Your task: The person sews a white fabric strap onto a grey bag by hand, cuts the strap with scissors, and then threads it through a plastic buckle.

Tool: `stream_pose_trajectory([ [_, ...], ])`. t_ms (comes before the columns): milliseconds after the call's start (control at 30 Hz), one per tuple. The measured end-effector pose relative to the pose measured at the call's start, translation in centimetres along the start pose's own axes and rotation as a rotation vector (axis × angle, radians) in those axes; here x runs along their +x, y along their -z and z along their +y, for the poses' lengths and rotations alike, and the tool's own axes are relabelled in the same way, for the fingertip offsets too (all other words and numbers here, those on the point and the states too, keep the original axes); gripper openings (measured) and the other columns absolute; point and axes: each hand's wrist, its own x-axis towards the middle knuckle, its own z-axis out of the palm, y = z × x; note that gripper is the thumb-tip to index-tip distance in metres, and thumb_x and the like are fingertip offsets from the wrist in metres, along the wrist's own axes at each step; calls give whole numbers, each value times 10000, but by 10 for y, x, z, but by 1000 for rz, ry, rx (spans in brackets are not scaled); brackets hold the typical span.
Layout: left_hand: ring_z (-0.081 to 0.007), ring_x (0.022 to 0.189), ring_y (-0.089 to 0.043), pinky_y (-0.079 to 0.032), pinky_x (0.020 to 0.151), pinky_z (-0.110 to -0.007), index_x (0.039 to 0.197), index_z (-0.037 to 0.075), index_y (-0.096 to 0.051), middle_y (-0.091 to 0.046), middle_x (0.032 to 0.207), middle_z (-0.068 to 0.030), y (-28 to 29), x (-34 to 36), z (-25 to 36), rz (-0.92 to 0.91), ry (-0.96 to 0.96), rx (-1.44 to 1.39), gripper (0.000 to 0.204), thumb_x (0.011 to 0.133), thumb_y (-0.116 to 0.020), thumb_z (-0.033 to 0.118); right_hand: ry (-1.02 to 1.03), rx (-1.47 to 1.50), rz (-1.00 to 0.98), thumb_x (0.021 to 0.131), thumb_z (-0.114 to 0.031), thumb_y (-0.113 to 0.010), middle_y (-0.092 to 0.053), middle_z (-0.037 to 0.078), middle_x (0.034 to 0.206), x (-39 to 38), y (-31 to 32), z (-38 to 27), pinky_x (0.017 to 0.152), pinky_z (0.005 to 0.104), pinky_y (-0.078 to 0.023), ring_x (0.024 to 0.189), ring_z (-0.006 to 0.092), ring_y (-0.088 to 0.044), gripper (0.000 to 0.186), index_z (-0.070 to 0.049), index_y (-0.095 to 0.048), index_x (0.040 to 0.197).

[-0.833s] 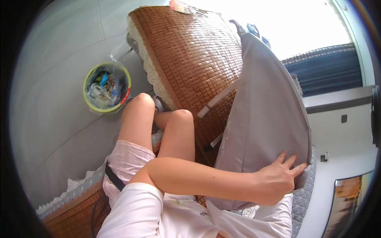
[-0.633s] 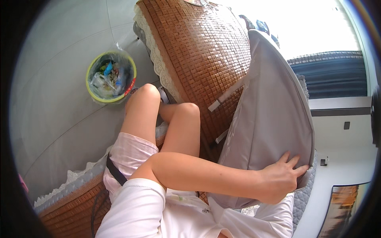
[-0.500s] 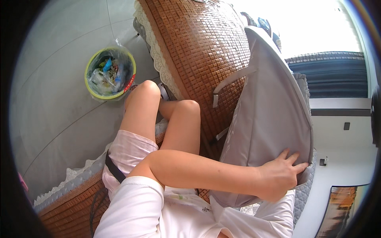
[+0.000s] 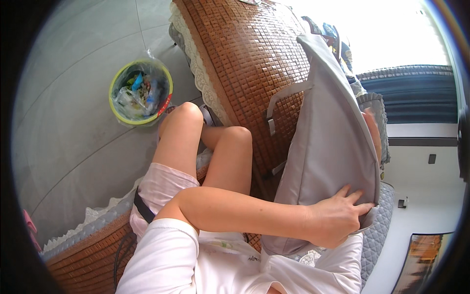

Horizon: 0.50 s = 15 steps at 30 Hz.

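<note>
A large grey fabric bag (image 4: 333, 142) with a smooth, stiff-looking side stands tilted across my right side. My left arm reaches across my body, and my left hand (image 4: 338, 215) grips the bag near its right edge. Its fingers are spread on the fabric, and the thumb is hidden. Behind the bag's far right edge, part of my right hand (image 4: 373, 131) shows against the back side. Most of its fingers are covered by the bag. A grey strap (image 4: 284, 95) with a metal-looking end hangs from the bag's left side.
A brown woven mat (image 4: 245, 54) with lace trim covers the seat ahead. On the grey tiled floor at the left stands a yellow-rimmed trash bin (image 4: 113, 100) lined with plastic. A quilted grey cover (image 4: 379, 230) lies at the right, near a white wall (image 4: 416, 171).
The bag's right edge has shifted left with my left hand still on it. My right hand has come into view behind that edge.
</note>
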Motion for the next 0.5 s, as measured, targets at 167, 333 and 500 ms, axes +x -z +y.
stream_pose_trajectory([
  [167, -361, 1066, -409, -278, 905, -517, 672, 4, -623, -464, 1130, -201, 2, -3, -2, 120, -66, -18, 150, 600, -589, 132, 50, -99, 31, 720, -115, -550, -572, 76, 761, -6, 3, -2, 542, 237, -453, 602, 129, -529, 230, -31, -551, 935],
  [333, -189, 877, -506, -397, 762, -311, 876, 67, -541, -525, 1005, -97, 38, -46, -89, 1002, 93, -335, 112, 790, -537, 139, 146, -273, 21, 709, -116, -557, -575, 78, 764, -8, 19, -5, 554, 239, -462, 604, 131, -532, 234, -26, -558, 925],
  [500, -324, 1048, -400, -354, 888, -388, 1159, 42, -395, -419, 1141, -174, 77, -108, -242, 505, 1137, 448, 561, 656, -590, 194, -261, -193, -74, 717, -158, -513, -556, 39, 755, -5, 2, -26, 582, 207, -432, 638, 93, -511, 262, -20, -562, 934],
])
